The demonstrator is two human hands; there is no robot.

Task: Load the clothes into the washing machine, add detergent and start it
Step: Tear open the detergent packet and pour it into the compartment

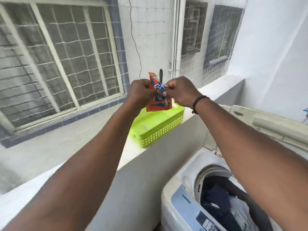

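I held the small orange plastic soap packet (158, 100) up at twelve o'clock, my left hand (141, 92) and right hand (180, 94) both pinching its top. It looked light, thin and crinkly, probably easy to tear there. The white washing machine (188, 177) sat at five o'clock.

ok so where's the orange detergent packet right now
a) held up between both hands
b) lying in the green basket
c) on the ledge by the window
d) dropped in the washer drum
a, the orange detergent packet is pinched near its top by the left hand and the right hand, held in the air in front of the green basket, not in the washing machine.
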